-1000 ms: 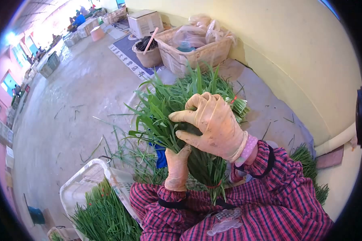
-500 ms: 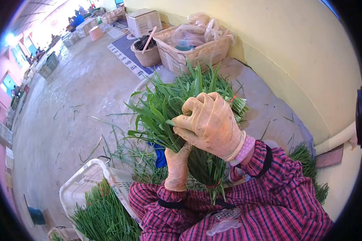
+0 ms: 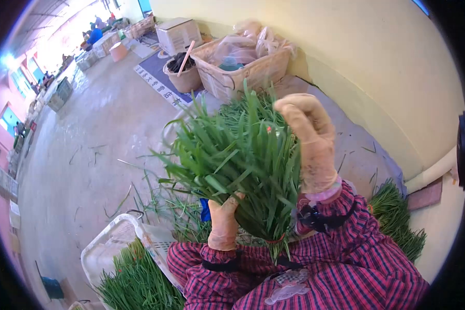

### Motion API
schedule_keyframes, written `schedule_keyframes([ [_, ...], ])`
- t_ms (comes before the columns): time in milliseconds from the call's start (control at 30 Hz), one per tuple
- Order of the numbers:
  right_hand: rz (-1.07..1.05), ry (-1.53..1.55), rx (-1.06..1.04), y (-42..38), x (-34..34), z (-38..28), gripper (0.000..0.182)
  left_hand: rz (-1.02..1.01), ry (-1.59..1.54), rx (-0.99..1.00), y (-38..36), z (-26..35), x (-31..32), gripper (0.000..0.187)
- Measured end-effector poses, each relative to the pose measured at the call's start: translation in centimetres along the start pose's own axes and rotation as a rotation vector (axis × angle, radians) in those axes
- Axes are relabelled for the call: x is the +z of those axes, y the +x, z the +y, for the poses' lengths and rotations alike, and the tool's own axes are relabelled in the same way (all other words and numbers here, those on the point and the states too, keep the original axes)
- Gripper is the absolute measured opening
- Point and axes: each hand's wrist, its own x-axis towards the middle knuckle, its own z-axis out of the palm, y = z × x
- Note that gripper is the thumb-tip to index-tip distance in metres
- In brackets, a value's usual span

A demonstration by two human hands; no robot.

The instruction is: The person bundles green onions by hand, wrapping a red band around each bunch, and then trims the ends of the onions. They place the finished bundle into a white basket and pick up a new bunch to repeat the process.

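Note:
My left hand, in a pale rubber glove, is wrapped round a bunch of chives. The bunch stands over my lap with its leafy ends fanned upward and a red band round its lower end. My right hand, gloved the same way, is raised just right of the leaves. Its fingers are curled together and slightly blurred; what they hold, if anything, I cannot make out. Behind the bunch lie more chives, partly hidden.
A white plastic basket with chives stands at front left. More chives lie by the wall at right. A crate of plastic bags, a bucket and a box stand behind. Loose leaves litter the floor; people are far off.
My right hand has come away from the leaves, moving right and slightly up. The leaves have spread out wider and more upright, while my left hand keeps its grip.

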Motion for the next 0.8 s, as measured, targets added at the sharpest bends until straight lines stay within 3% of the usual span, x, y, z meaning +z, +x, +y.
schedule_keyframes([
  [133,0.105,0.018,0.035,-1.6,-4.9,0.4,0.005,0.04,-0.156,-0.002,0.7,-1.1,-1.8,0.036],
  [167,0.133,-0.028,0.124,-2.2,-6.4,1.3,0.005,-0.051,-0.172,0.03,0.3,-0.5,-1.2,0.037],
  [233,0.167,-0.07,0.212,-3.7,-9.4,3.2,0.005,-0.021,-0.173,0.028,0.1,-0.3,-0.9,0.038],
  [300,0.054,-0.081,0.339,-5.3,-12.2,5.0,0.021,-0.031,-0.175,-0.023,0.1,-0.1,-1.0,0.043],
  [333,0.059,-0.077,0.338,-6.0,-13.0,5.8,0.021,-0.035,-0.169,-0.024,0.2,0.0,-0.9,0.043],
  [433,-0.109,-0.183,0.284,-8.1,-14.4,7.6,0.062,0.028,-0.126,-0.021,0.2,0.4,-1.0,0.047],
  [467,-0.122,-0.164,0.287,-8.4,-14.8,7.5,0.062,0.041,-0.115,-0.006,0.3,0.7,-1.1,0.047],
  [533,0.15,-0.055,0.488,-8.5,-14.8,6.6,0.06,0.026,-0.202,0.025,0.2,1.7,-1.0,0.041],
  [567,0.2,-0.072,0.573,-8.8,-15.7,7.1,0.057,0.045,-0.006,0.082,0.2,2.1,-1.2,0.037],
  [600,0.183,-0.064,0.576,-8.8,-16.2,7.8,0.057,0.058,-0.004,0.096,0.2,2.4,-1.4,0.037],
  [667,-0.207,-0.125,0.742,-9.3,-17.5,8.1,0.057,0.116,-0.232,-0.061,0.4,3.4,-1.5,0.041],
  [733,-0.644,-0.131,0.733,-9.9,-16.0,6.3,0.065,0.047,-0.314,-0.113,0.0,3.4,-2.8,0.047],
  [800,-0.962,-0.37,0.53,-10.3,-14.1,5.1,0.073,-0.039,-0.296,-0.036,1.2,4.6,-1.4,0.051],
])
